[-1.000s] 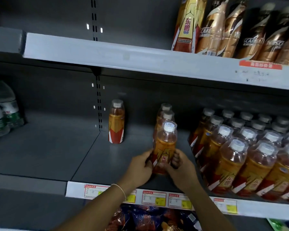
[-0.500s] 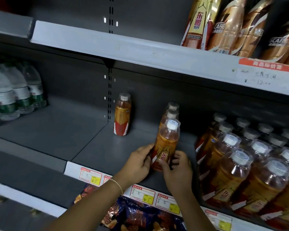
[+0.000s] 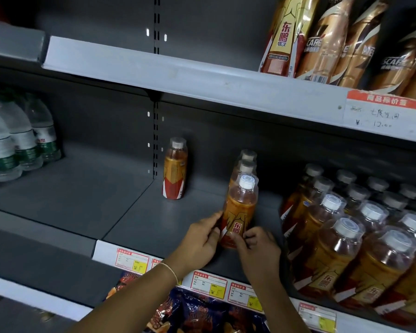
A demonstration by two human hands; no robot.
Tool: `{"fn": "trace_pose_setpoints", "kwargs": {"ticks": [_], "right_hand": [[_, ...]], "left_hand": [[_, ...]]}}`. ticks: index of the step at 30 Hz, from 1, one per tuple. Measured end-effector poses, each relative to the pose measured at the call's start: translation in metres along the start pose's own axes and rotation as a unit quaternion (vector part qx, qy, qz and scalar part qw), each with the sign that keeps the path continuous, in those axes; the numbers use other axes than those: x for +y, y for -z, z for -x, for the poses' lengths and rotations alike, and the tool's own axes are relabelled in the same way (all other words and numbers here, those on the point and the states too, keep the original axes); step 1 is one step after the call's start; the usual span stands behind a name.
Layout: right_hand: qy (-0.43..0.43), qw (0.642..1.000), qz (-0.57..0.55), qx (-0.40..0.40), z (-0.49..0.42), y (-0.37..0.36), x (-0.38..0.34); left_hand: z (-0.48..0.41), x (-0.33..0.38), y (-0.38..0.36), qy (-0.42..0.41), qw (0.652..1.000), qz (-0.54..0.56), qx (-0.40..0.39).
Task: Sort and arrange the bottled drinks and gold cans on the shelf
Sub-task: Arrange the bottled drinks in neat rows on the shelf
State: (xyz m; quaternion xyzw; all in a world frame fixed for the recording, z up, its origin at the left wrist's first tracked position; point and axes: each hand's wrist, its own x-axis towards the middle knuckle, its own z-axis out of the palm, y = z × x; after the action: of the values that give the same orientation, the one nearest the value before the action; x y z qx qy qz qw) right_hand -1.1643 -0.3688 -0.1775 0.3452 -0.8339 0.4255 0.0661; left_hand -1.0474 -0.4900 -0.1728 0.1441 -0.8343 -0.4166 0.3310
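An orange drink bottle point(image 3: 240, 207) with a white cap stands upright at the front of a short row of three on the grey middle shelf point(image 3: 154, 222). My left hand point(image 3: 201, 239) holds its lower left side and my right hand point(image 3: 257, 246) pinches its lower right side. Two more bottles point(image 3: 246, 162) stand right behind it. A single bottle point(image 3: 175, 168) stands apart at the back left. A dense block of the same bottles point(image 3: 360, 236) fills the shelf's right side. Gold cans and coffee bottles point(image 3: 341, 39) stand on the upper shelf.
Water bottles point(image 3: 17, 138) with green labels stand on the neighbouring shelf at the left. Price tags point(image 3: 209, 283) line the shelf's front edge. Snack bags point(image 3: 197, 313) lie on the shelf below. A handwritten price card point(image 3: 382, 111) hangs on the upper shelf's edge.
The view has shifted right and down a little. Both hands stay on the front bottle's base, which has barely moved; the fingers have shifted slightly round it.
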Motion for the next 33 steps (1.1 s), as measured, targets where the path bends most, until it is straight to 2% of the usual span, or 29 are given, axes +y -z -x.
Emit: {"fn": "trace_pose_setpoints", "kwargs": {"ticks": [8,11,14,18,22,26,30,33], "right_hand": [[0.067,0.994,0.063,0.055,0.009,0.002,-0.013],[0.12,0.989,0.021,0.083,0.02,-0.011,-0.032],[0.151,0.985,-0.052,0.062,0.02,-0.039,-0.066],[0.117,0.988,-0.093,-0.026,-0.009,-0.082,-0.109],[0.06,0.995,-0.034,-0.072,-0.051,-0.125,-0.14],[-0.029,0.997,-0.011,-0.072,-0.08,-0.163,-0.162],[-0.081,0.996,0.02,-0.033,-0.093,-0.179,-0.165],[-0.086,0.996,-0.014,-0.033,-0.096,-0.176,-0.158]], "left_hand": [[0.0,0.0,0.004,-0.013,0.999,-0.01,0.039],[-0.002,-0.009,0.022,0.005,0.998,-0.019,0.054],[-0.009,-0.027,0.054,0.029,0.996,-0.027,0.085],[-0.023,-0.052,0.11,0.066,0.986,-0.06,0.142],[-0.029,-0.068,0.148,0.111,0.987,-0.071,0.091],[-0.036,-0.076,0.164,0.124,0.988,-0.088,0.034],[-0.038,-0.075,0.174,0.134,0.988,-0.068,0.039],[-0.034,-0.078,0.18,0.125,0.989,-0.066,0.044]]}}
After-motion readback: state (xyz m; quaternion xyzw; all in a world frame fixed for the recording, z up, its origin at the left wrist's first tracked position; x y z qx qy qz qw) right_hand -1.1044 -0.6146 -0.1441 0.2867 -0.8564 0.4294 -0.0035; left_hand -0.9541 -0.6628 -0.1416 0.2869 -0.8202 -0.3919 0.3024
